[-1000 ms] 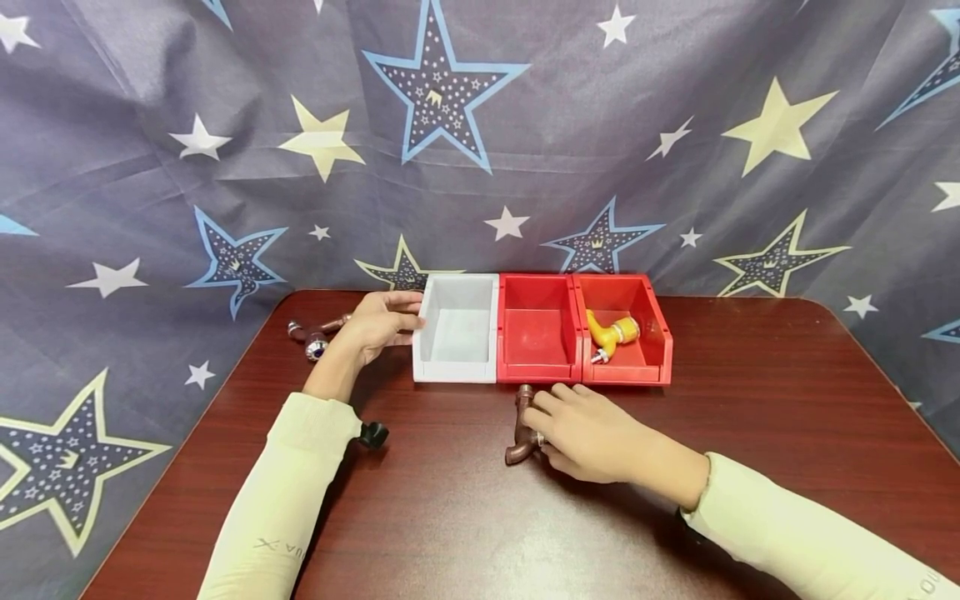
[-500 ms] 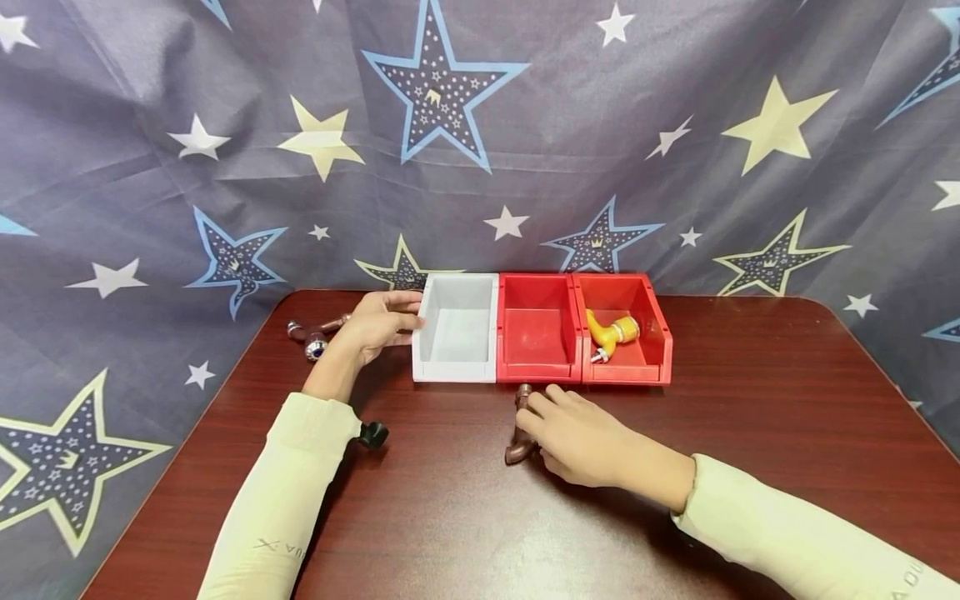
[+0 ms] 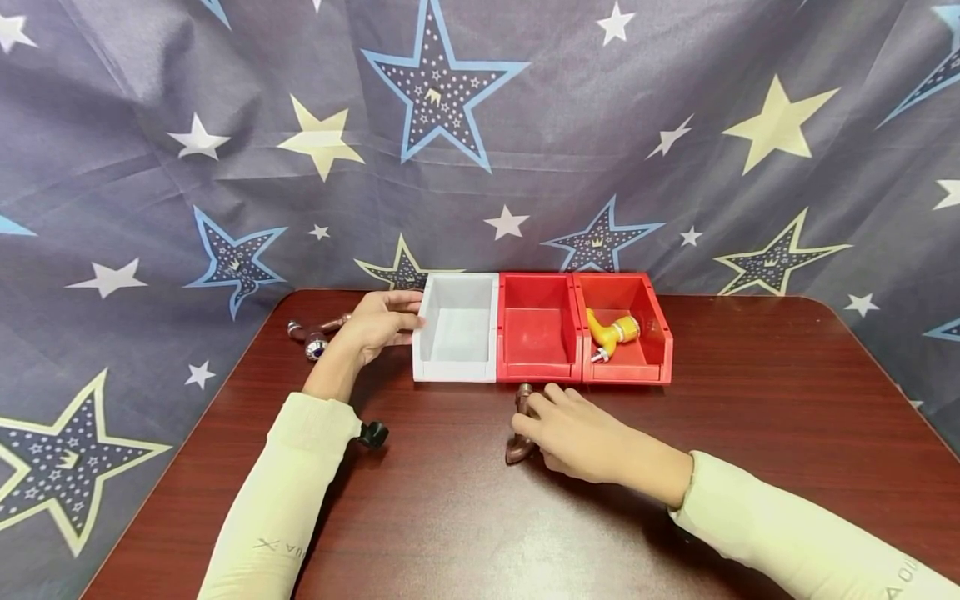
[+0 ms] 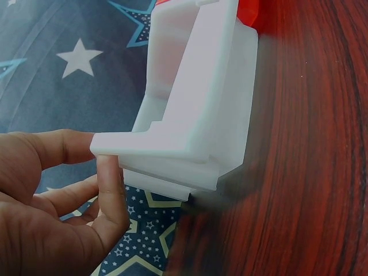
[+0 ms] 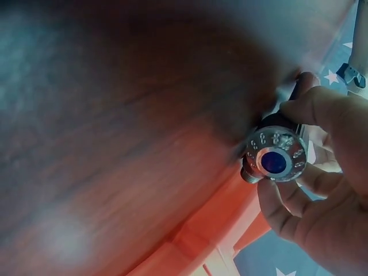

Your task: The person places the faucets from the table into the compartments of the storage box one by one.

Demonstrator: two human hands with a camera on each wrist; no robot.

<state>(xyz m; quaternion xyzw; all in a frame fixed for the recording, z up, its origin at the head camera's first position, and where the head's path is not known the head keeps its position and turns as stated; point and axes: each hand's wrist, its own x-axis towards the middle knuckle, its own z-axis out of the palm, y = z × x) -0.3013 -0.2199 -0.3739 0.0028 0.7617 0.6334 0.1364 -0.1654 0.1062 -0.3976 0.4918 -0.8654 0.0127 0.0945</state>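
Note:
My left hand (image 3: 377,325) is at the left wall of the white bin (image 3: 456,372). In the left wrist view its thumb and forefinger (image 4: 69,145) pinch the bin's rim. Just in front of the bins, my right hand (image 3: 581,437) grips a brown tap (image 3: 519,451) lying on the table, fingers curled over its middle. The right wrist view shows the tap's round chrome knob (image 5: 275,162) with a dark blue centre between thumb and fingers. The hand hides part of the tap in the head view.
Right of the white bin stand a red bin (image 3: 536,371) and an orange-red bin (image 3: 628,375) in one row. The last holds a yellow tap (image 3: 613,332). Another brown tap with chrome parts (image 3: 316,346) lies left, partly behind the left wrist. A starry cloth (image 3: 480,192) hangs behind.
My right hand has shifted slightly left and its fingers have closed further over the brown tap, which has barely moved. The left hand and the bins stay put.

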